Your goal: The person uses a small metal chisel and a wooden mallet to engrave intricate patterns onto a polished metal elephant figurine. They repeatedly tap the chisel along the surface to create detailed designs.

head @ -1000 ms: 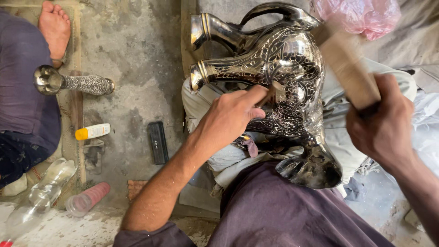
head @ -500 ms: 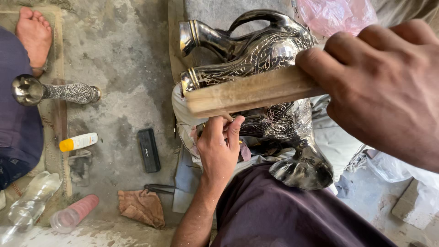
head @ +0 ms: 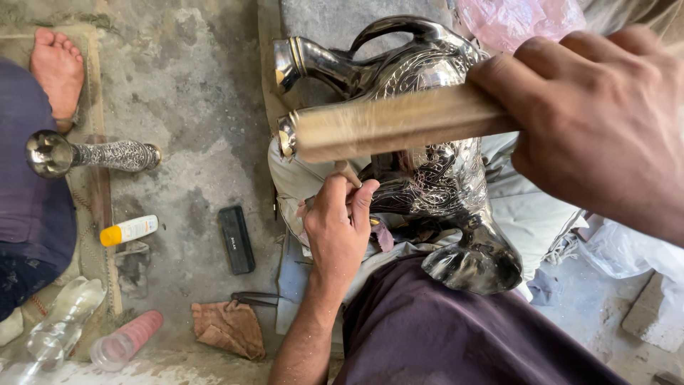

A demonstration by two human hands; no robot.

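**Two hands, one punch, one engraved jug**

Two tools meet over the jug (head: 434, 178), which lies on its side across the person's lap on pale cloth, spout and handle pointing away and foot nearest the body. The left hand (head: 340, 228) pinches a small punch (head: 348, 173) between fingers and thumb, with its tip set against the patterned belly of the jug. The right hand (head: 591, 121) is clenched round a wooden stick (head: 392, 125), which is blurred and held level above the punch.

I judge the step in hand to be striking the punch to work the surface pattern. Any blow calls for the stick to land square on the punch head, clear of the left fingers, with the jug steady on the lap.

On the concrete floor to the left lie a silver stemmed piece (head: 92, 153), a white bottle (head: 130, 229), a black case (head: 236, 239) and a brown rag (head: 229, 326). Another person's foot (head: 57, 68) rests at the far left.
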